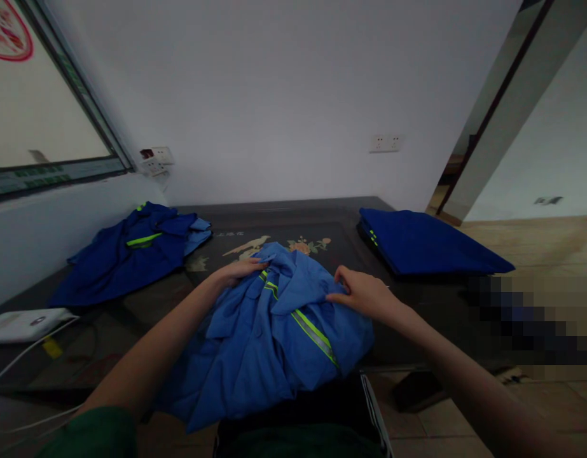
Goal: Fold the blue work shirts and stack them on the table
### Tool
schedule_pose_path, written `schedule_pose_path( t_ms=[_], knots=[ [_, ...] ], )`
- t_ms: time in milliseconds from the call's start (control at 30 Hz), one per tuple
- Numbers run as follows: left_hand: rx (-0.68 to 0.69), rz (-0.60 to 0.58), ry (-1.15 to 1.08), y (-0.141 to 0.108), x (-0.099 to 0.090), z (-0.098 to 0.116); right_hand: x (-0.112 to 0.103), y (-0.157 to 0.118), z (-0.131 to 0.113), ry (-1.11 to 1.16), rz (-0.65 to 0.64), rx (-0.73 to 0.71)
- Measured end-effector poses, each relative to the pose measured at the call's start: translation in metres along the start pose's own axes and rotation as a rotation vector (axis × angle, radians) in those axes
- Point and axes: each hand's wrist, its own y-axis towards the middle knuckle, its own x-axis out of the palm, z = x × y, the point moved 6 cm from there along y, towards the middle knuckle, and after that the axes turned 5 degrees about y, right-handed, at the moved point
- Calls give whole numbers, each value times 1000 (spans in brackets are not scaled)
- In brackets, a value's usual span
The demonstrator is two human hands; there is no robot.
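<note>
A crumpled light-blue garment with yellow-and-silver reflective strips lies over the front edge of the dark table and hangs down toward my lap. My left hand rests on its upper left part, the fingertips in the cloth by a short reflective strip. At its upper right, my right hand has thumb and forefinger curved toward each other at the fabric, with a gap showing between them; its other fingers are curled.
Darker blue clothing lies loosely heaped at the left of the table. A folded blue stack sits at the right. A white device with a cable is at the left edge. Behind stands a wall with sockets.
</note>
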Motion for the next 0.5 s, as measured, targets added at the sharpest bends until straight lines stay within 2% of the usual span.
schedule_pose_path(
  t_ms=[67, 133, 267, 367, 500],
  knots=[
    [76, 37, -18, -2, -4, 9, 11, 6, 1, -111, -100, 27],
    [146, 129, 9, -12, -12, 21, 17, 10, 15, -154, -161, 91],
    [244, 256, 33, -46, -27, 46, 15, 10, 45, 7, -184, 138],
    [275, 196, -13, -71, -27, 64, 13, 7, 41, 126, -164, 73],
    [217, 23, 17, -96, -19, 77, 27, 6, 18, 4, -179, 62]
  ],
)
